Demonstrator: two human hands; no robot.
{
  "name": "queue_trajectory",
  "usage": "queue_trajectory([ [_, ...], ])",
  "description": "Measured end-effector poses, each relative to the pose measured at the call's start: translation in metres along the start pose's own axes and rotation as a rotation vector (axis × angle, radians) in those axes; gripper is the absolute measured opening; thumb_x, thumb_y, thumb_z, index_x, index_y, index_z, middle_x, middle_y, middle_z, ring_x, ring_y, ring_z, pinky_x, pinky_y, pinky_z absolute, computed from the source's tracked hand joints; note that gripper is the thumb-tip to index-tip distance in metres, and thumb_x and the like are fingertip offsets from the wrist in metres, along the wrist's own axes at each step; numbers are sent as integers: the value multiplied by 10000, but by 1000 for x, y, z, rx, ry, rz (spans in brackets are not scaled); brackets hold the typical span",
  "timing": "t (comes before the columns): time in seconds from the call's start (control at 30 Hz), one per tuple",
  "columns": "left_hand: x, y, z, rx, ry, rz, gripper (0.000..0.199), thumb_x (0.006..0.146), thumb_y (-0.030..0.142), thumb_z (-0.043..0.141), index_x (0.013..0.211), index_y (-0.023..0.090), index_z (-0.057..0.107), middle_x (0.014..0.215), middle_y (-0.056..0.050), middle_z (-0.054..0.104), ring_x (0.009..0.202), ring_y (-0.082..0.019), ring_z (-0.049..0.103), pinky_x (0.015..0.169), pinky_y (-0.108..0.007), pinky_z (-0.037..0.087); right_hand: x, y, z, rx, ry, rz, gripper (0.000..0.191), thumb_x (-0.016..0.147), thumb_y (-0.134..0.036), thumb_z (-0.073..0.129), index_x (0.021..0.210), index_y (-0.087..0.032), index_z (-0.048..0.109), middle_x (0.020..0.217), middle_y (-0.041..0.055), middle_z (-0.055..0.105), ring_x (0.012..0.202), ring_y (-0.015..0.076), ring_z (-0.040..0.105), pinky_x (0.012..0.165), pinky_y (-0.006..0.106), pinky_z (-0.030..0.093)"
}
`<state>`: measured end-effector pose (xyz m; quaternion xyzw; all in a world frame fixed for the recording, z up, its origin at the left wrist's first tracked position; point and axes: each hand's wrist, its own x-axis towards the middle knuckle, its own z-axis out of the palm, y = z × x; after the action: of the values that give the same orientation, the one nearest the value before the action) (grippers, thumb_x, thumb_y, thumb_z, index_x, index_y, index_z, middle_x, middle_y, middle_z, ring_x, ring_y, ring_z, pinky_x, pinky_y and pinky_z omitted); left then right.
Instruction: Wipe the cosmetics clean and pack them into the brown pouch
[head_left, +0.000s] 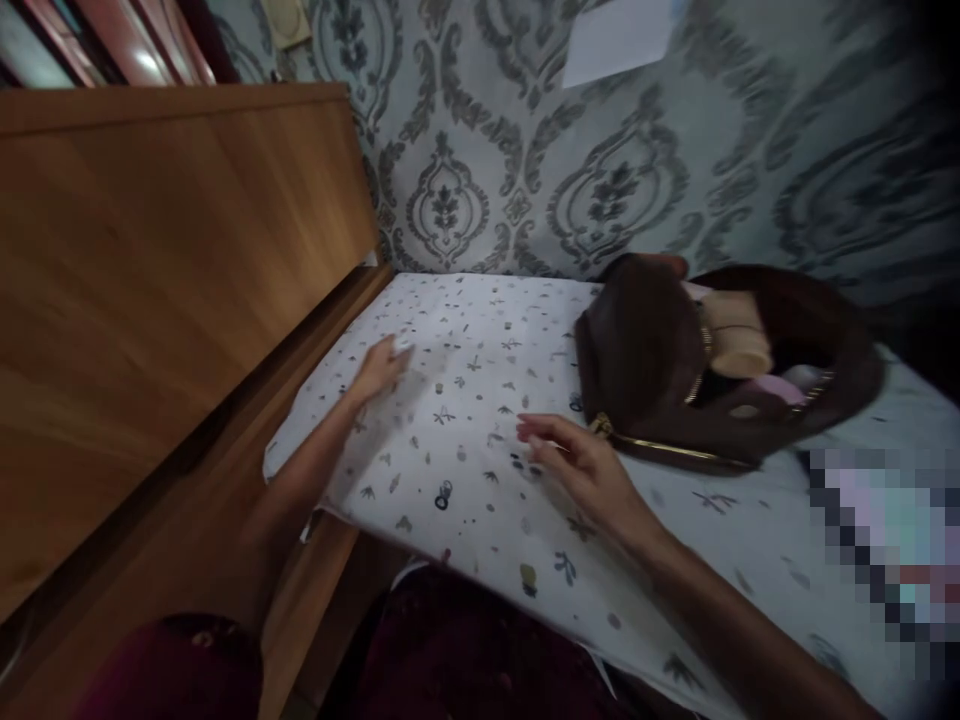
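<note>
My left hand [381, 368] is over the left part of a white patterned cover [465, 400] printed with small plants. Its fingers look curled, with a small blurred white bit at their tips that I cannot name. My right hand [585, 465] hovers over or rests lightly on the cover's middle, fingers loosely bent and apart, with nothing visible in it. Close beside that hand stands a dark brown bag [652, 350], its gold zipper [675, 450] undone. Inside the bag show a beige item [739, 335] and a pink item [780, 390].
A wooden cabinet or panel [187, 220] rises along the left side. The patterned wall [517, 160] closes off the back, with a white paper [619, 40] on it. At the right lies a pixelated flat object [892, 540]. The cover's front edge is near my lap.
</note>
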<state>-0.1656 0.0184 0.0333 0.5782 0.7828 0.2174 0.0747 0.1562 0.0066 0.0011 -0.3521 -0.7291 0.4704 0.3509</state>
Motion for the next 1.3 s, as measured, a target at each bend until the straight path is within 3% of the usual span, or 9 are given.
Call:
queue_trajectory([
  [0.17, -26, 91, 53, -937, -345, 260, 379, 908, 519, 572, 978, 151, 634, 882, -39, 674, 814, -173, 610, 790, -284, 480, 5, 14, 13, 551, 127, 235, 518, 820, -590, 721, 1237, -292, 654, 1161, 77, 729, 1036, 233, 713, 791, 350, 609],
  [0.33, -52, 147, 85, -836, -328, 425, 236, 913, 413, 561, 880, 179, 554, 798, -9, 578, 761, -160, 538, 755, -284, 451, 3, 24, 4, 811, 297, 287, 524, 601, -506, 918, 1031, -284, 718, 858, -30, 716, 734, 131, 665, 626, 243, 564],
  [0.47, -54, 149, 97, -887, -313, 359, 291, 927, 450, 551, 1064, 196, 512, 931, -30, 616, 847, -169, 575, 791, -284, 484, 6, 26, -7, 911, 328, 355, 505, 537, -445, 963, 924, -235, 716, 771, -37, 712, 649, 99, 647, 580, 203, 523],
  [0.57, -51, 141, 102, -987, -327, 86, 448, 927, 540, 549, 1224, 231, 419, 927, -11, 605, 758, -148, 586, 672, -259, 511, 7, 24, -11, 967, 289, 410, 514, 533, -448, 966, 896, -211, 691, 762, -8, 734, 649, 119, 681, 566, 202, 506],
  [0.63, -48, 136, 104, -1026, -335, -110, 444, 941, 615, 482, 1189, 254, 410, 827, 29, 558, 615, -122, 542, 554, -235, 484, 8, 24, -11, 989, 264, 420, 513, 540, -447, 965, 892, -204, 682, 736, -5, 730, 625, 118, 675, 544, 199, 487],
  [0.7, -46, 133, 104, -1047, -303, -142, 409, 952, 642, 437, 1101, 260, 433, 776, 49, 521, 557, -104, 501, 500, -204, 440, 7, 25, -11, 1000, 255, 406, 493, 566, -445, 955, 896, -200, 682, 709, -12, 715, 612, 113, 661, 533, 198, 473],
  [0.87, -46, 133, 98, -949, -157, 221, 295, 961, 517, 520, 947, 225, 553, 702, 51, 505, 601, -109, 471, 566, -201, 416, 7, 29, -12, 998, 237, 401, 499, 583, -483, 937, 903, -195, 684, 707, -10, 702, 622, 105, 638, 546, 202, 441],
  [1.07, -50, 135, 94, -779, 86, 545, 168, 950, 309, 594, 1021, 205, 706, 938, -29, 665, 916, -177, 606, 847, -290, 479, 5, 27, -7, 907, 198, 332, 491, 638, -500, 896, 966, -194, 697, 664, -47, 648, 554, 84, 564, 527, 219, 372],
  [1.3, -52, 134, 98, -702, 39, 692, 180, 971, 247, 581, 1077, 205, 721, 920, -30, 666, 885, -168, 616, 817, -291, 483, 6, 27, -5, 1008, 298, 337, 515, 548, -485, 944, 913, -204, 714, 667, -57, 654, 558, 73, 559, 553, 217, 433],
])
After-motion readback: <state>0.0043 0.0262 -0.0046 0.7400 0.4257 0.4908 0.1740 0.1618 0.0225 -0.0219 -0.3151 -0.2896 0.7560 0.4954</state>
